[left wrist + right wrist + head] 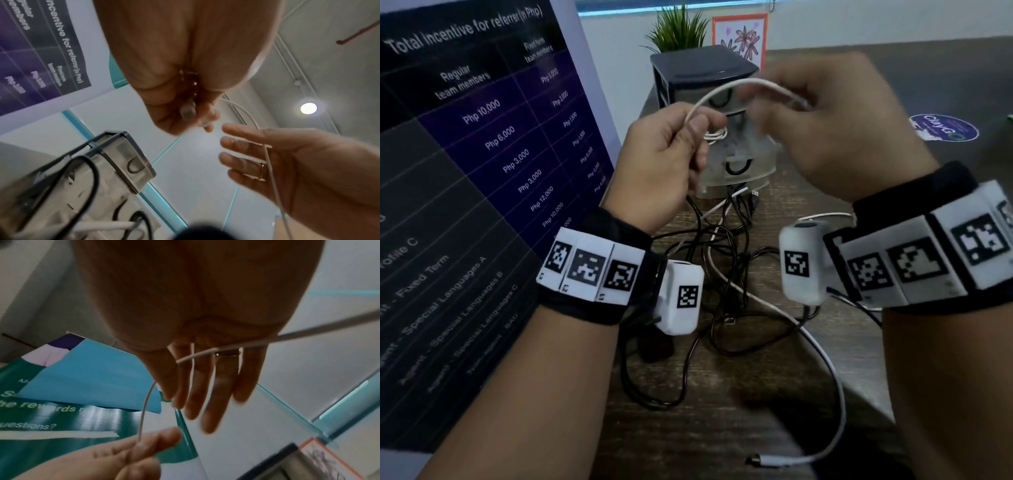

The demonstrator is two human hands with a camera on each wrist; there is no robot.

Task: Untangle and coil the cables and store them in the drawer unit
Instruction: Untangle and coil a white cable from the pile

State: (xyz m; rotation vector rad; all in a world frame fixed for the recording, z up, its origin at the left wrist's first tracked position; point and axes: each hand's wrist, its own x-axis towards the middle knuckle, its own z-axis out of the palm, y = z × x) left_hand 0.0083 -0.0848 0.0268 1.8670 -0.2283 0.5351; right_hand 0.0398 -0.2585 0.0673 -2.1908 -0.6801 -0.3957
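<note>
A white cable arcs in the air between my two hands, in front of the drawer unit. My left hand pinches it between thumb and curled fingers, with a few small loops gathered under the thumb. My right hand has straight fingers, and the cable lies across their base in the right wrist view. The rest of the white cable trails down over the table to a plug. One clear drawer stands pulled out.
A tangle of black cables lies on the wooden table below my hands. A printed board stands at the left. Behind the drawer unit are a plant and a framed flower picture. A round sticker is at the right.
</note>
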